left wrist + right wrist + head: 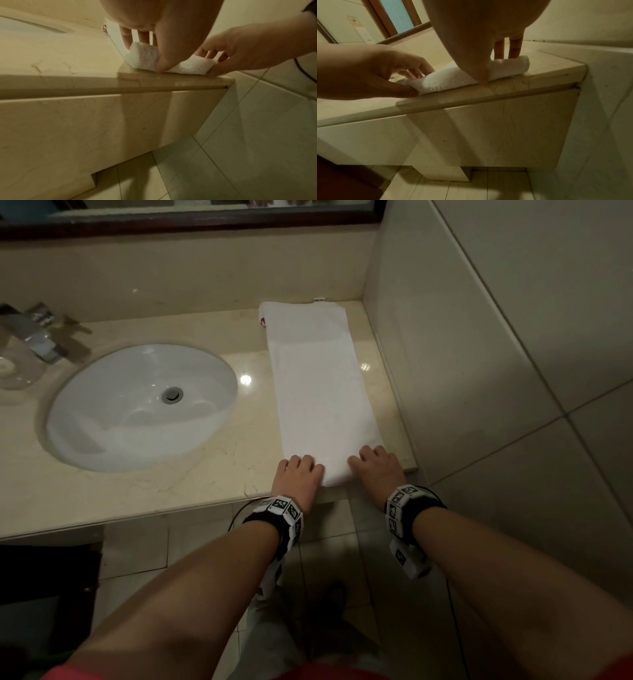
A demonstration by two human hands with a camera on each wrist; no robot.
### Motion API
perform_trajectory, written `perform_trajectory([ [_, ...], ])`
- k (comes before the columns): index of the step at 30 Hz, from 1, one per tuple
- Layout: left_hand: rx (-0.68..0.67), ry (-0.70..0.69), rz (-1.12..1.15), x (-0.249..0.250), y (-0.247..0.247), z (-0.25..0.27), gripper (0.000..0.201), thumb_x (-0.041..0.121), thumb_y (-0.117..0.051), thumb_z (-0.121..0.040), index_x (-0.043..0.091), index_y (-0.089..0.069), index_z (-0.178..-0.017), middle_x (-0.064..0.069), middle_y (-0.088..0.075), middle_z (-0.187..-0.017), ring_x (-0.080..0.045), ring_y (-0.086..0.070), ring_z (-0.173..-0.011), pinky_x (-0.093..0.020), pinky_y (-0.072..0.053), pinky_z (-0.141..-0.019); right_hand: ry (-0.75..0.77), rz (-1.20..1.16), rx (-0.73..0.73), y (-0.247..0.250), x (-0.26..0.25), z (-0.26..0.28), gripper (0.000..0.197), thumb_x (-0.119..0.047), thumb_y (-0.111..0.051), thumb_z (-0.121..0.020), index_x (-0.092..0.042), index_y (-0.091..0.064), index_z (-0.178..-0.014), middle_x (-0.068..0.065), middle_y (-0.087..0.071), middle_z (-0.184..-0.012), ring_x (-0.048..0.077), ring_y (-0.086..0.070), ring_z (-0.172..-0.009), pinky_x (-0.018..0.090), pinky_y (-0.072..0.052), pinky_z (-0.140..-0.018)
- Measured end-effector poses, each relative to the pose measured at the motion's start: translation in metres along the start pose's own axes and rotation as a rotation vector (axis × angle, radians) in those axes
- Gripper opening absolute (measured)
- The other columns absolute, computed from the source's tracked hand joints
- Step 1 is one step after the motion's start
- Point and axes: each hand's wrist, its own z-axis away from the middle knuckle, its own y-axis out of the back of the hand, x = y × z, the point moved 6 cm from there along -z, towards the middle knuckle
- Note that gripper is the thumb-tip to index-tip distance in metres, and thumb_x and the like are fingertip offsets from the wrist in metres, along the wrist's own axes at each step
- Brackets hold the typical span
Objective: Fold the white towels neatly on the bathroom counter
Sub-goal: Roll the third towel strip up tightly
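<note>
A white towel (318, 385) lies as a long narrow strip on the beige marble counter (205, 470), running from the back wall to the front edge, right of the sink. My left hand (299, 474) pinches the towel's near left corner (144, 58), thumb at the front edge and fingers on top. My right hand (375, 469) pinches the near right corner (506, 66) the same way. In both wrist views the near end of the towel is bunched thick between thumbs and fingers. A small tag (319, 300) sticks out at the far end.
A white oval sink (140, 405) with a metal drain is set into the counter at left, with a chrome tap (37, 337) behind it. A tiled wall (479, 354) closes the counter's right side. A framed mirror (191, 220) hangs behind. Floor tiles lie below.
</note>
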Motion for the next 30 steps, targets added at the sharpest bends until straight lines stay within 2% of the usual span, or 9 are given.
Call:
perform_trajectory([
  [3,-0.026,0.003,-0.002,-0.001,0.003,0.003,0.053,0.009,-0.055,-0.086,0.018,-0.042,-0.136,-0.007,-0.04,-0.139,-0.029,-0.04,-0.124,-0.039,-0.03,-0.104,0.029,-0.011,0.007,0.001,0.003,0.002,0.033,-0.006,-0.05,-0.087,-0.017,-0.057,-0.117,0.012,-0.053,-0.113,0.034,-0.05,-0.104,0.038,-0.04,-0.078],
  [7,-0.086,-0.016,-0.023,-0.002,0.002,0.005,0.065,0.011,-0.066,-0.079,0.019,-0.041,-0.138,-0.007,-0.041,-0.139,-0.029,-0.041,-0.124,-0.04,-0.03,-0.106,0.069,-0.035,-0.006,0.002,0.004,0.007,0.033,-0.007,-0.05,-0.089,-0.017,-0.059,-0.119,0.01,-0.055,-0.112,0.032,-0.052,-0.103,0.037,-0.042,-0.079],
  [11,-0.138,-0.033,0.012,-0.005,0.002,0.005,0.069,0.012,-0.068,-0.077,0.023,-0.04,-0.14,-0.005,-0.041,-0.14,-0.027,-0.041,-0.124,-0.038,-0.032,-0.105,0.091,-0.084,-0.035,0.003,0.006,0.01,0.035,-0.008,-0.052,-0.089,-0.019,-0.061,-0.121,0.01,-0.057,-0.114,0.033,-0.053,-0.104,0.036,-0.041,-0.079],
  [15,-0.192,-0.049,0.065,-0.012,0.003,-0.001,0.07,0.015,-0.066,-0.08,0.026,-0.038,-0.143,-0.002,-0.042,-0.142,-0.025,-0.041,-0.127,-0.038,-0.033,-0.104,0.088,-0.065,-0.11,0.006,0.009,0.004,0.04,-0.01,-0.05,-0.091,-0.028,-0.055,-0.127,0.003,-0.055,-0.119,0.028,-0.05,-0.112,0.037,-0.041,-0.087],
  [17,-0.217,-0.048,0.091,-0.017,0.005,-0.005,0.067,0.015,-0.063,-0.082,0.027,-0.038,-0.143,-0.001,-0.043,-0.141,-0.025,-0.043,-0.127,-0.039,-0.034,-0.103,0.095,-0.059,-0.147,0.01,0.008,0.0,0.041,-0.01,-0.047,-0.091,-0.028,-0.053,-0.127,0.003,-0.054,-0.12,0.026,-0.049,-0.114,0.038,-0.041,-0.09],
  [21,-0.277,-0.036,0.224,-0.026,0.015,-0.016,0.046,0.022,-0.053,-0.091,0.025,-0.049,-0.137,-0.004,-0.054,-0.133,-0.027,-0.052,-0.121,-0.038,-0.042,-0.101,0.087,-0.096,-0.225,0.018,0.007,-0.009,0.037,-0.011,-0.045,-0.09,-0.024,-0.055,-0.123,0.004,-0.057,-0.12,0.026,-0.051,-0.113,0.037,-0.04,-0.092],
  [25,-0.347,-0.016,0.336,-0.036,0.013,-0.028,0.045,0.029,-0.062,-0.088,0.02,-0.055,-0.131,-0.008,-0.057,-0.128,-0.029,-0.055,-0.119,-0.036,-0.045,-0.1,0.063,-0.174,-0.286,0.025,0.006,-0.016,0.027,-0.015,-0.05,-0.089,-0.02,-0.057,-0.115,0.005,-0.059,-0.117,0.027,-0.056,-0.109,0.036,-0.042,-0.088],
  [30,-0.342,0.005,0.388,-0.045,0.011,-0.035,0.034,0.017,-0.056,-0.089,0.014,-0.059,-0.122,-0.01,-0.062,-0.122,-0.028,-0.058,-0.112,-0.025,-0.042,-0.085,0.017,-0.238,-0.327,0.024,0.008,-0.021,0.027,-0.016,-0.048,-0.088,-0.021,-0.057,-0.114,0.005,-0.06,-0.12,0.028,-0.057,-0.108,0.036,-0.042,-0.087],
])
